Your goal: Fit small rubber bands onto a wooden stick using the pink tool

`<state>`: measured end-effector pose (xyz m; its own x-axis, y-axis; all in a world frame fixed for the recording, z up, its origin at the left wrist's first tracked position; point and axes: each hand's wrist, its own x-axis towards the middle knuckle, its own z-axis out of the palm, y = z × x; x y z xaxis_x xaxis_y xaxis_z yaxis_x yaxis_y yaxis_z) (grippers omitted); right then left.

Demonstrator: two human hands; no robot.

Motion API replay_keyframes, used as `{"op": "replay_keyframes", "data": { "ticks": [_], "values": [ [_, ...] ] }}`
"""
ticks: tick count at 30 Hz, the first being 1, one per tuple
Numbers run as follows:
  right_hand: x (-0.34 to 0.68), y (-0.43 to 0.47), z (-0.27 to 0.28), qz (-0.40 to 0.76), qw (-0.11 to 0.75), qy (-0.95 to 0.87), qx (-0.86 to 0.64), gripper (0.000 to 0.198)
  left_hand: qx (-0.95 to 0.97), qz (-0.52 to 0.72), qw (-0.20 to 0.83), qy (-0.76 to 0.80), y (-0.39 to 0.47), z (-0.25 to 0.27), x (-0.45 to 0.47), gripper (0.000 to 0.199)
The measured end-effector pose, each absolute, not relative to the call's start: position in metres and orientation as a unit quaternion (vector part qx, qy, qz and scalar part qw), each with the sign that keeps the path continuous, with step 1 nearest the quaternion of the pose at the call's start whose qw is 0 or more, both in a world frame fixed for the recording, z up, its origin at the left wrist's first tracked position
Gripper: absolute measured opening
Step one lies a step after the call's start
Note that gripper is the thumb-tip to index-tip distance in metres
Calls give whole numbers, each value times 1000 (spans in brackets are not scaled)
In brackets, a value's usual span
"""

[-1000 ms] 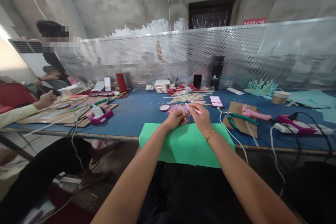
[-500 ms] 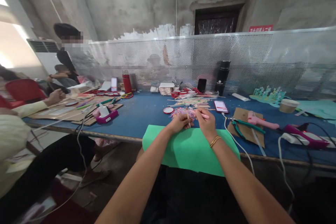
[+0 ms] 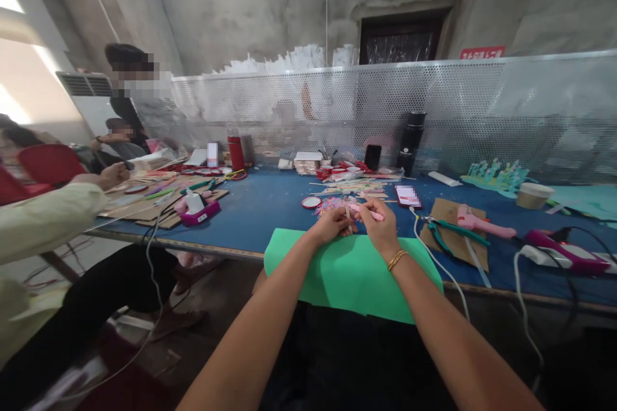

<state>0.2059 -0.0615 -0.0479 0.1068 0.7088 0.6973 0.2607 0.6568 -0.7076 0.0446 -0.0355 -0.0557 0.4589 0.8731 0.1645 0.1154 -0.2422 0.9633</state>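
My left hand (image 3: pixel 331 225) is closed on a thin pale strip (image 3: pixel 348 221), held roughly upright between the fingertips. In my right hand (image 3: pixel 380 226) is a pink pen-like tool (image 3: pixel 374 214), its tip pointing left at the strip. Both hands hover above a bright green sheet (image 3: pixel 357 277) that drapes over the table edge and my lap. Just beyond my fingers lies a pile of small pink and purple pieces (image 3: pixel 324 204), partly hidden by the hands. A small red-rimmed round dish (image 3: pixel 311 203) sits to its left.
Thin sticks (image 3: pixel 357 187) and a phone (image 3: pixel 407 196) lie behind my hands. Teal pliers (image 3: pixel 456 231) and a pink glue gun (image 3: pixel 484 221) rest on cardboard at right, by a paper cup (image 3: pixel 534 195) and cables. A co-worker's arm (image 3: pixel 58 209) reaches in from the left.
The pink tool tilts slightly more downward to the right in my right hand. My left hand keeps its hold on the strip. The co-worker's sleeve has moved up and forward over the table.
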Motion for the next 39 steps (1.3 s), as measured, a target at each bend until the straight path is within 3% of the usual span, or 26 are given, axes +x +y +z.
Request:
{"op": "replay_keyframes", "data": {
  "ticks": [39],
  "values": [
    [205,-57,-51,172,641,-643,-382,13,693,375,501,358,-32,-57,43,44]
  ]
}}
